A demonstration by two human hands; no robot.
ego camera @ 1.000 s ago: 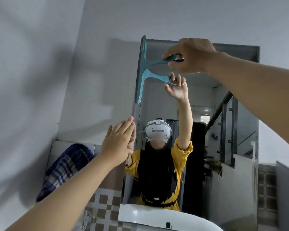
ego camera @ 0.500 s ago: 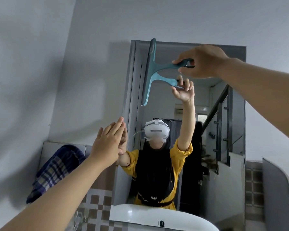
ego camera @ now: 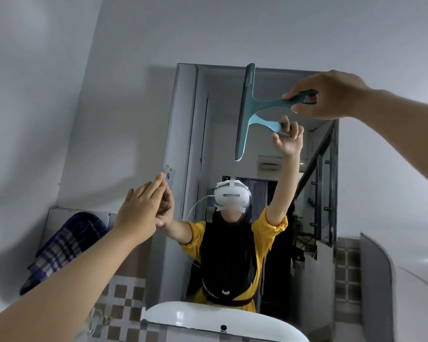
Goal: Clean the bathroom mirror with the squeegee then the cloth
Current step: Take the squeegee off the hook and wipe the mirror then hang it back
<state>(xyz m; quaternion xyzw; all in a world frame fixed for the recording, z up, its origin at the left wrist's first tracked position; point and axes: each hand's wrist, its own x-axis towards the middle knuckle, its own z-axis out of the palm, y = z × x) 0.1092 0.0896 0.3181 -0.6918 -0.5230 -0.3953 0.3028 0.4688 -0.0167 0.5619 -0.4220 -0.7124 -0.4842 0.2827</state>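
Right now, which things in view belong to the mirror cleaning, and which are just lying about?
In the job:
- teal plastic squeegee, gripped by the right hand
- wall-mounted bathroom mirror, with the open left hand flat at its left edge
- blue checked cloth, hanging to the left, for later

Lying about:
- white ceramic basin
- brown-and-white checked tiles

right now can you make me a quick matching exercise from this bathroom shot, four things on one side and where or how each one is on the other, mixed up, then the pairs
Things:
1. squeegee
2. left hand
3. checked cloth
4. right hand

States:
A. lying against the wall, left of the mirror
B. shut around a teal handle
C. open and flat, fingertips at the mirror's left edge
D. blade upright against the upper glass

Pairs: 1-D, 2-C, 3-A, 4-B
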